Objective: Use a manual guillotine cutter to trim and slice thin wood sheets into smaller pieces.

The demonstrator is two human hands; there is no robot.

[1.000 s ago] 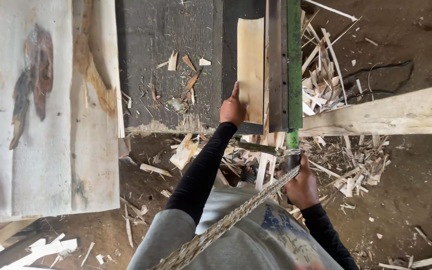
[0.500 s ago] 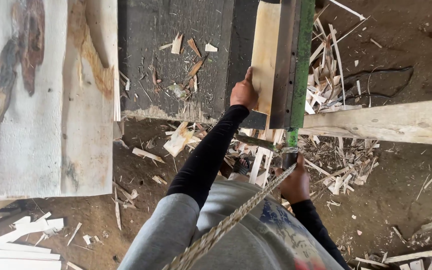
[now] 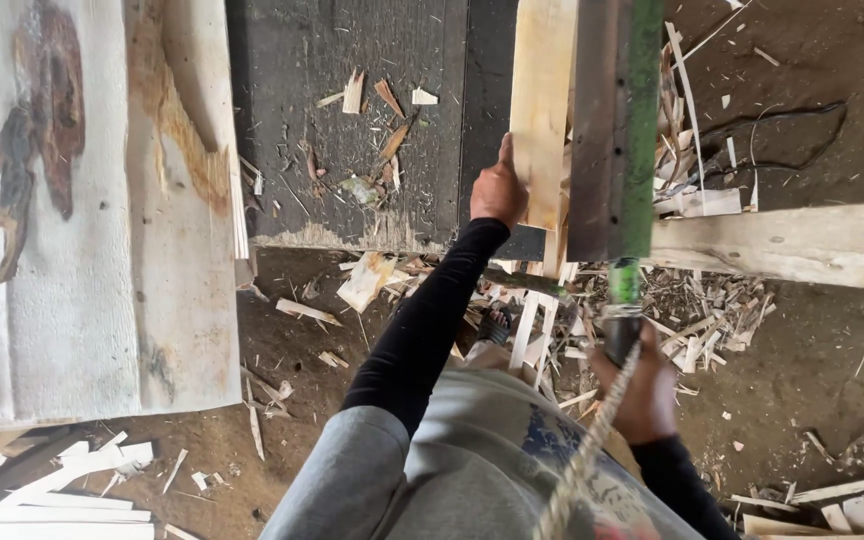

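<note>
Beside the green blade (image 3: 640,120), left hand (image 3: 498,190) presses the plank (image 3: 542,90) (top cut off); right hand (image 3: 640,392) grips a handle (image 3: 620,318).

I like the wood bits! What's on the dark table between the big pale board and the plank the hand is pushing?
In the head view, loose wood chips lie scattered on the dark table.

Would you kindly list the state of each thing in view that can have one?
left hand: pressed flat on the pale board
right hand: closed round the green-handled lever
pale board: lying flat beside the blade bar
green-handled lever: gripped at its lower end
wood scraps: scattered loose on the ground
</note>
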